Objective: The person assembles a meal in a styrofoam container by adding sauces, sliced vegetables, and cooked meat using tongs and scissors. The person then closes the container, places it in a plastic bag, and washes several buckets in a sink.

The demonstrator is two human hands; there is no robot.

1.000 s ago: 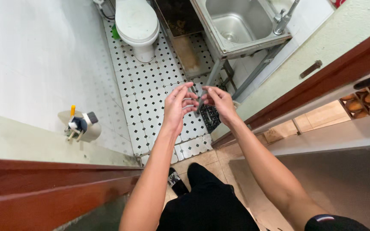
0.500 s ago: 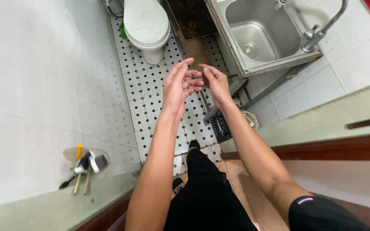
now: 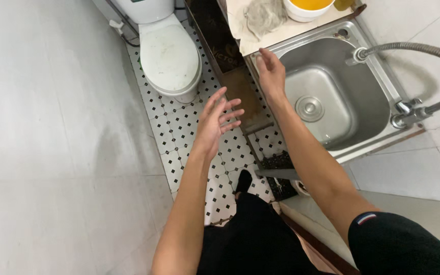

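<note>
While the left hand (image 3: 219, 121) hangs open and empty over the tiled floor (image 3: 179, 127), the right hand (image 3: 271, 74), fingers spread, reaches over the sink (image 3: 367, 81) rim, pointing away from the person.

A small green label (image 3: 139, 1) sits on the white toilet cistern (image 3: 143, 7) at the top edge; faint lettering marks the dark panel (image 3: 219, 38) beside the sink (image 3: 332, 97); no packages or screens show.

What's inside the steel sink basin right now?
The sink holds only its round drain cover; nothing else shows in the basin. The right hand hovers open over its left rim, and the forearm covers that edge.
</note>
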